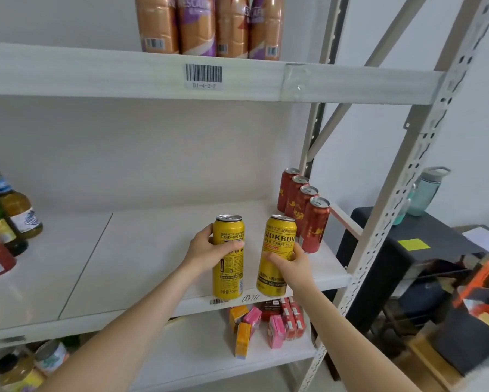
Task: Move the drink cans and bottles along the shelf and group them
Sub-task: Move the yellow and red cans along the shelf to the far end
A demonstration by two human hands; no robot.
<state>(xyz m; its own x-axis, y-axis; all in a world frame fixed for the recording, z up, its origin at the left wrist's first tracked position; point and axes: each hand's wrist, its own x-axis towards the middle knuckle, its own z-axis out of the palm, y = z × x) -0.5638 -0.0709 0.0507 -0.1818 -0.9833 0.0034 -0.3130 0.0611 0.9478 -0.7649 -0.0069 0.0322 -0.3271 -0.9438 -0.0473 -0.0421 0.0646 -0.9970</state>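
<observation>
Both arms are reaching in from the bottom edge. The left hand (206, 250) is wrapping the left can (228, 256) around its upper-middle, fingers closed on it. The right hand (290, 260) is gripping the right can (276, 254) mid-body, thumb across the label, also closed on it. Both yellow cans are sitting upright or just off the front edge of the middle shelf (141, 250); contact is hard to tell. They are close together, not touching. The cans are tall, probably full, so likely fairly heavy; walls are thin and dentable, the surface smooth and slippery. A mid-body wrap looks best, firm but not squeezing. Behind, a row of four red cans (305, 210) is lining the right side, near the right can. Far left, bottles (8, 213) are standing well apart.
</observation>
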